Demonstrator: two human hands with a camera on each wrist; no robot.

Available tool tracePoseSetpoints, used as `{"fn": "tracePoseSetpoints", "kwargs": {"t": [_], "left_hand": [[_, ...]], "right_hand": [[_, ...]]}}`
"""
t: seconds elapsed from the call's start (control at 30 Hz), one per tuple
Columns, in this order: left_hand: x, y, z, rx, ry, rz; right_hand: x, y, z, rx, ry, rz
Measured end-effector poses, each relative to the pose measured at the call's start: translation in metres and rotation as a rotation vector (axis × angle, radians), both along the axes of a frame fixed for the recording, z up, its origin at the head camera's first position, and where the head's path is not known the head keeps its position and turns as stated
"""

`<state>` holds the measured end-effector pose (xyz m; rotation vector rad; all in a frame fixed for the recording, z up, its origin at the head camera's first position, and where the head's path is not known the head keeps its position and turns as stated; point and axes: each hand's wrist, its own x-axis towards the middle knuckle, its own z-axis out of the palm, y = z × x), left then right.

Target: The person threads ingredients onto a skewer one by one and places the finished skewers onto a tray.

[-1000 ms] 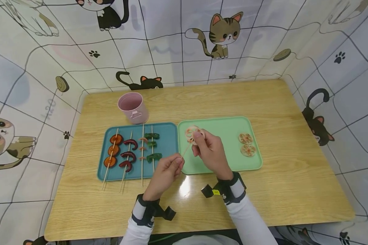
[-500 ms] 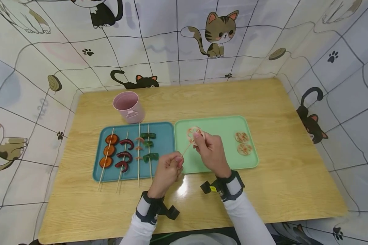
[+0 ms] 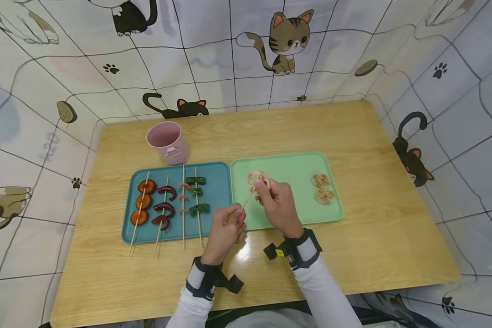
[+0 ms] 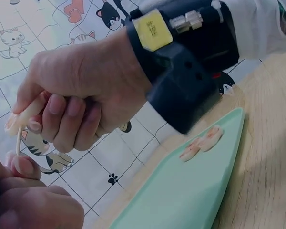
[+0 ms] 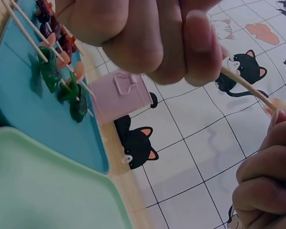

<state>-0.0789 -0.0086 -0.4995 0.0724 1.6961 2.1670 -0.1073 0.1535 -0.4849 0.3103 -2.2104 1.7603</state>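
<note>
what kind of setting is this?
Probably a staged tabletop booth for food prep, not a real kitchen: cat-print backdrop wrapping a wooden table, finished skewers on a blue tray, lotus root slices on a green tray.

The desk point(image 3: 352, 132) is pale wood with visible grain and a smooth, slightly glossy top that throws a glare patch. Both trays, teal point(image 3: 219, 182) and green point(image 3: 295, 166), look like smooth matt plastic. The pink cup point(image 3: 168, 142) has a satin, painted-metal look. The skewer point(image 3: 247, 200) is thin bare wood, matt. The lotus slice point(image 3: 255, 179) looks matt, pierced with holes. The sleeves point(image 3: 325, 296) are white cloth.
</note>
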Motion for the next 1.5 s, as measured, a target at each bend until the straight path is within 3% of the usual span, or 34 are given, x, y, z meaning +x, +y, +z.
{"fn": "tracePoseSetpoints", "kwargs": {"t": [0.1, 0.27, 0.37, 0.53, 0.73, 1.07, 1.23, 1.5], "left_hand": [[-0.001, -0.003, 0.000, -0.033, 0.009, 0.000], [-0.002, -0.010, 0.001, -0.110, 0.059, 0.008], [-0.003, -0.013, -0.001, -0.121, 0.116, -0.031], [-0.004, -0.017, -0.008, -0.038, 0.208, -0.118], [-0.007, -0.019, -0.015, 0.024, 0.357, -0.146], [-0.018, -0.023, -0.016, -0.115, 0.625, -0.088], [-0.023, -0.028, -0.015, -0.155, 0.665, -0.062], [-0.032, -0.034, -0.012, -0.179, 0.690, -0.078]], "right_hand": [[-0.001, -0.002, -0.001, -0.010, 0.008, 0.019], [0.001, -0.003, -0.002, -0.019, -0.077, 0.023], [0.004, -0.001, 0.002, 0.015, -0.085, 0.037], [0.007, -0.001, 0.017, 0.136, 0.039, 0.071], [0.011, -0.008, 0.031, 0.159, 0.189, 0.125], [0.017, -0.012, 0.047, 0.185, 0.337, 0.176], [0.018, -0.013, 0.052, 0.193, 0.384, 0.221], [0.017, -0.014, 0.055, 0.207, 0.426, 0.242]]}}
